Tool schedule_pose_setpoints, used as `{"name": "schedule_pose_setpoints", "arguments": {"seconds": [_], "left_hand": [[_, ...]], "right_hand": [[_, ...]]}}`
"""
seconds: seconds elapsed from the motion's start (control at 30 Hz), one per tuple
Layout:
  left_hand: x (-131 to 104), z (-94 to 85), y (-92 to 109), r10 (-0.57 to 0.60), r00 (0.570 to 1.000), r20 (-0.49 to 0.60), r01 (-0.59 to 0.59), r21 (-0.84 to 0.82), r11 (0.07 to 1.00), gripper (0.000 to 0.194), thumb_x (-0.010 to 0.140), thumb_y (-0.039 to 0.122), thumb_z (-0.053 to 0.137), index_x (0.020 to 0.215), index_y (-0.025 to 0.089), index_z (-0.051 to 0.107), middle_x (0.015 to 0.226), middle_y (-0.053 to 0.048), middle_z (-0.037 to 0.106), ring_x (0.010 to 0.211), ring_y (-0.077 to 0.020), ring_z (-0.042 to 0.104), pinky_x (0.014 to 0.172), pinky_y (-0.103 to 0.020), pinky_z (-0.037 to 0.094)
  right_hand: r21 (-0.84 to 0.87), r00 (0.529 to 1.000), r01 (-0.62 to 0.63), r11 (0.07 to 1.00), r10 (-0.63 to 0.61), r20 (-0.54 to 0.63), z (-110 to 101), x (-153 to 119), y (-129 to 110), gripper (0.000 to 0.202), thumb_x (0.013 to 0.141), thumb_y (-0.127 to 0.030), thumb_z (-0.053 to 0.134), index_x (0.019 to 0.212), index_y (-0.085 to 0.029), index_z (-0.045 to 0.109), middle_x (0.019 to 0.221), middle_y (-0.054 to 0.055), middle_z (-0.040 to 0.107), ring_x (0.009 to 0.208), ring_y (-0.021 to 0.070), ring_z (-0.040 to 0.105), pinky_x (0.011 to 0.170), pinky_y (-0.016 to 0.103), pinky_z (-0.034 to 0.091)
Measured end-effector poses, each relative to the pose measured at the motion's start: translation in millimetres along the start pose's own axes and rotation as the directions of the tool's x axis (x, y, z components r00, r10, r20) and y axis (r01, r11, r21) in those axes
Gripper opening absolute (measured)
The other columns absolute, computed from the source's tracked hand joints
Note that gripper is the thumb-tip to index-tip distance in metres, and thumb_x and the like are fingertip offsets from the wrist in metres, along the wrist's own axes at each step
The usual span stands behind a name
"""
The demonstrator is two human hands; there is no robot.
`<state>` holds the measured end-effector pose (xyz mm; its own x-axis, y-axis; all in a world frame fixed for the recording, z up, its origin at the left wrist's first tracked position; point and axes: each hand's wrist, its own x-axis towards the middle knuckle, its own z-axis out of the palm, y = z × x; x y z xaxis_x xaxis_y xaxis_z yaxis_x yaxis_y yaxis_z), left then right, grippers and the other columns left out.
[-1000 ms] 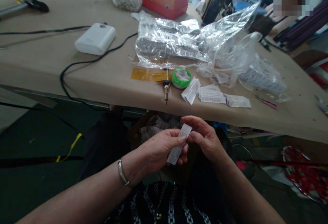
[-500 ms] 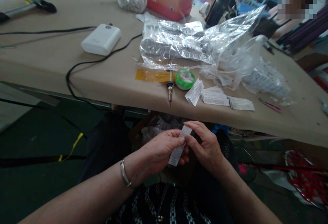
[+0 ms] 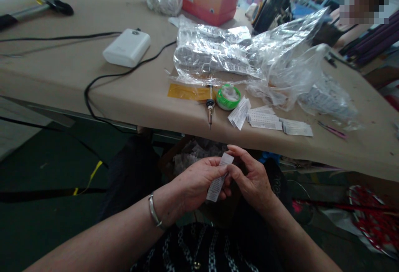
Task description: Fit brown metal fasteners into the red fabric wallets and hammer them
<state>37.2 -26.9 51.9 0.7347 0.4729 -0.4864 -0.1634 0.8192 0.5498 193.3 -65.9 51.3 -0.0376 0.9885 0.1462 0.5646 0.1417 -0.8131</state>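
Observation:
A narrow white printed label (image 3: 215, 189) is pinched in my left hand (image 3: 199, 180), below the table's front edge. My right hand (image 3: 254, 180) has its thumb against the label's side, and its index finger is raised near the upper end. The other right fingers are partly hidden behind the label. On the table edge above lie a fanned stack of labels (image 3: 239, 114) and two flatter stacks, a middle one (image 3: 264, 120) and a right one (image 3: 297, 127). A soldering-iron-like tool (image 3: 210, 112) points toward me beside a green round tub (image 3: 228, 97).
Clear plastic bags (image 3: 215, 52) cover the table's middle. Pink tweezers (image 3: 332, 130) lie at right, a white box-shaped device (image 3: 127, 47) and black cable (image 3: 102, 77) at left. An orange-red box (image 3: 207, 0) stands behind. Below the edge is a carton of translucent scraps (image 3: 193, 155).
The view has shifted slightly, so the table things appear a little farther right. My left hand keeps the label; the right index finger is slightly farther from its upper end.

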Motion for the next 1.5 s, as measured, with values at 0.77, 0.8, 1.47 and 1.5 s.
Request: {"name": "schedule_pose_setpoints", "arguments": {"seconds": [0.77, 0.8, 1.47, 1.5], "left_hand": [[-6, -11.2, 10, 0.253, 0.962, -0.099, -0.236, 0.157, 0.959, 0.026, 0.084, 0.035, 0.054, 0.068, 0.014, 0.053, 0.059, 0.000, 0.052, 0.050, -0.0083, 0.048, 0.050, -0.020, 0.037], [-7, -11.1, 12, 0.283, 0.953, -0.107, -0.260, 0.190, 0.947, 0.026, 0.084, 0.035, 0.054, 0.069, 0.014, 0.053, 0.059, 0.000, 0.053, 0.051, -0.0085, 0.048, 0.052, -0.020, 0.037], [-8, -24.4, 42, 0.824, 0.549, -0.141, -0.383, 0.834, 0.398, 0.015, 0.085, 0.023, 0.055, 0.078, 0.017, 0.066, 0.067, 0.003, 0.065, 0.061, -0.0082, 0.056, 0.059, -0.015, 0.041], [-7, -24.2, 42, 0.826, 0.546, -0.139, -0.383, 0.836, 0.393, 0.015, 0.085, 0.023, 0.055, 0.078, 0.017, 0.066, 0.066, 0.003, 0.065, 0.061, -0.0080, 0.055, 0.058, -0.015, 0.041]], "right_hand": [[0.639, 0.938, -0.344, 0.688, 0.279, 0.205, 23, 40, -3, 0.016, 0.077, -0.032, 0.066, 0.073, -0.018, 0.060, 0.072, -0.001, 0.062, 0.054, 0.0086, 0.053, 0.051, 0.021, 0.044], [0.643, 0.942, -0.336, 0.688, 0.266, 0.206, 23, 42, -6, 0.015, 0.077, -0.032, 0.066, 0.072, -0.018, 0.059, 0.073, -0.001, 0.062, 0.052, 0.0082, 0.052, 0.050, 0.021, 0.044], [0.281, 0.992, -0.111, 0.953, 0.124, -0.027, 31, 74, -19, 0.011, 0.078, -0.027, 0.057, 0.073, -0.018, 0.058, 0.062, -0.004, 0.054, 0.054, 0.0089, 0.045, 0.052, 0.020, 0.037], [0.266, 0.993, -0.105, 0.958, 0.118, -0.032, 31, 74, -18, 0.010, 0.078, -0.026, 0.057, 0.073, -0.018, 0.059, 0.062, -0.004, 0.054, 0.055, 0.0089, 0.045, 0.052, 0.020, 0.037]]}}
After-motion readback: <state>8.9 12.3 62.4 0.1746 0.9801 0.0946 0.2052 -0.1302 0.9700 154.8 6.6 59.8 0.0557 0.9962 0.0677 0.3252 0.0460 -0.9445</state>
